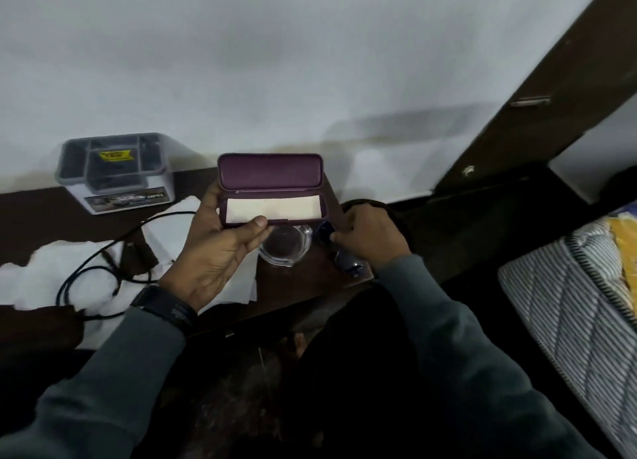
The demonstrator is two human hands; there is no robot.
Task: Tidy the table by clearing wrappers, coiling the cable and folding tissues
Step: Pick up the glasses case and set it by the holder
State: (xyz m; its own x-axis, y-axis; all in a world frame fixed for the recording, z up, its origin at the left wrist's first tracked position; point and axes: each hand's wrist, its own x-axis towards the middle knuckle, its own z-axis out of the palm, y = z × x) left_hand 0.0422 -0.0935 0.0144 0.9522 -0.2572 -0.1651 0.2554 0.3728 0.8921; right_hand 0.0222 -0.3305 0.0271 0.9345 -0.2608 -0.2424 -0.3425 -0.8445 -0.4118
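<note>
- Left hand [220,251] grips an open purple case [272,189] from its left end, thumb pressed on the front rim, holding it up over the middle of the dark table [303,286].
- Right hand [370,234], at 3 o'clock from the case, pinches a dark blue object [344,260] near the table's right edge; what that object is cannot be told.
- Inside the case, a pale cloth [274,208] lies flat along the lower half; the raised lid is bare purple.
- Directly below the case, at 6 o'clock, a clear glass bowl [284,248] stands on the table between the two hands; nothing shows in it.
- At 10 o'clock from the case, a grey plastic box [117,172] with dividers sits against the wall [310,62]; its contents are too dark to make out.
- Black cable [100,269] sprawls loosely at 8 o'clock, looping across white tissues [51,272] spread over the table's left part.
- Open tabletop remains only in front of the bowl, toward the near edge.
- A striped mattress [568,303] lies at 4 o'clock, apart from the table.
</note>
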